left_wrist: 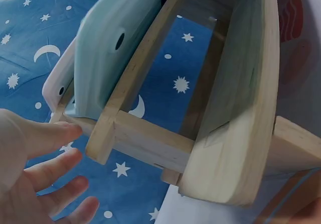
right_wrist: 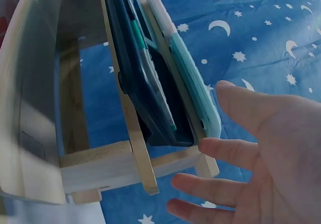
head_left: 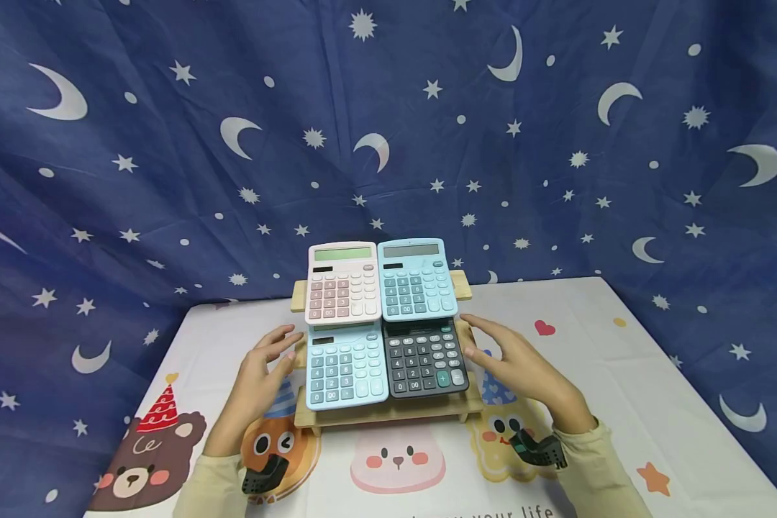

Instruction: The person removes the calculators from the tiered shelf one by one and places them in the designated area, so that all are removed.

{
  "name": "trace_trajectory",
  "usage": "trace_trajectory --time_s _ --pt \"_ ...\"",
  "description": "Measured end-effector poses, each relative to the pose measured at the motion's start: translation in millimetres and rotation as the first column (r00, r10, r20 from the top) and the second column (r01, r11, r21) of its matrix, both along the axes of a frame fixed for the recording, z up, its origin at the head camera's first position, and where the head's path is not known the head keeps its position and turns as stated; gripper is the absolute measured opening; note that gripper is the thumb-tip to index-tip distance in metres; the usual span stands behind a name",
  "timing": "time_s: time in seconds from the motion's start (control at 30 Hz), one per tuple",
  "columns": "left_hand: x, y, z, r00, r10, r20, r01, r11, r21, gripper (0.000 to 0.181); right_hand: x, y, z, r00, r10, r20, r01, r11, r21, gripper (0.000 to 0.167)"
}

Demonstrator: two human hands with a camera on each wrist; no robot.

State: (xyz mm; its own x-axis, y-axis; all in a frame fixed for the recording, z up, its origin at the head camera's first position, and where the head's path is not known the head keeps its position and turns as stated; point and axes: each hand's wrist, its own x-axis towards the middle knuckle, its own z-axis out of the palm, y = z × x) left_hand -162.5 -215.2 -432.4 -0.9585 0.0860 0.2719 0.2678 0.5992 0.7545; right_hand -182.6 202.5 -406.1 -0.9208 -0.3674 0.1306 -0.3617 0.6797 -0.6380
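Two tiers of calculators lean on a light wooden rack (head_left: pixel 388 411). On the upper tier are a pink calculator (head_left: pixel 343 282) at left and a blue calculator (head_left: pixel 417 279) at right. Below them stand another blue calculator (head_left: pixel 347 365) and a black calculator (head_left: pixel 425 360). My left hand (head_left: pixel 259 378) is beside the rack's left side, fingers spread, holding nothing. At the right side my right hand (head_left: pixel 524 363) has its fingers extended near the black calculator. In the right wrist view, the right hand (right_wrist: pixel 256 158) is empty, its fingertips close to the rack's end.
The rack stands on a white tablecloth (head_left: pixel 621 374) printed with cartoon animals. Behind the table hangs a dark blue curtain (head_left: pixel 388 108) with moons and stars. A black strap device (head_left: pixel 537 450) is on the right wrist, and a similar one (head_left: pixel 265 475) on the left.
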Motion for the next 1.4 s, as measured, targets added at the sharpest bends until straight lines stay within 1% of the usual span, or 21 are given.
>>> trace_trajectory --time_s 0.1,0.23,0.4,0.57,0.73,1.0,1.07,1.13,1.23,1.3,1.4 --pt "-1.4 1.0 -1.9 1.0 -0.019 0.002 0.019 0.999 0.026 0.036 0.4 -2 0.1 1.0 0.021 0.01 -0.02 1.0 -0.022 0.062" --pt "-2.9 1.9 -5.1 0.999 -0.046 0.0 0.046 0.998 0.047 0.035 0.9 -2 -0.3 0.999 0.034 0.004 -0.034 0.999 -0.029 0.058" --pt "-3.4 1.3 -8.0 0.998 -0.054 0.012 0.054 0.998 0.046 0.033 -0.6 -3 -1.8 0.999 0.036 -0.001 -0.036 0.999 -0.033 0.055" --pt "-4.0 -0.8 -10.1 0.997 -0.067 0.031 0.065 0.996 0.063 0.033 -1.6 -2 -1.6 0.999 0.039 0.018 -0.039 0.998 -0.043 0.054" --pt "-4.1 -1.9 -12.1 0.997 -0.067 0.045 0.065 0.997 0.046 0.033 -1.5 -2 -1.1 0.997 0.063 0.047 -0.059 0.996 -0.073 0.053" --pt "-4.3 -1.8 -12.6 0.996 -0.076 0.038 0.075 0.997 0.038 0.033 -1.0 -1 -2.1 0.986 0.114 0.123 -0.096 0.985 -0.143 0.054" --pt "-4.6 -2.1 -12.5 0.996 -0.077 0.038 0.075 0.996 0.039 0.033 -1.4 -1 -2.7 0.98 0.137 0.148 -0.112 0.98 -0.167 0.056" --pt "-5.0 -2.2 -12.4 0.996 -0.076 0.037 0.075 0.996 0.039 0.033 -2.3 -1 -3.7 0.968 0.174 0.179 -0.137 0.97 -0.201 0.058" --pt "-5.1 -1.6 -11.7 0.996 -0.076 0.034 0.075 0.996 0.039 0.033 -4.6 0 -5.4 0.944 0.232 0.235 -0.168 0.951 -0.261 0.062" --pt "-5.1 -1.2 -11.1 0.997 -0.075 0.034 0.074 0.996 0.041 0.033 -6.7 0 -7.1 0.928 0.258 0.268 -0.176 0.939 -0.294 0.064" --pt "-5.2 -0.6 -10.4 0.997 -0.075 0.034 0.074 0.996 0.044 0.033 -9.8 1 -10.4 0.916 0.271 0.296 -0.171 0.93 -0.324 0.064"
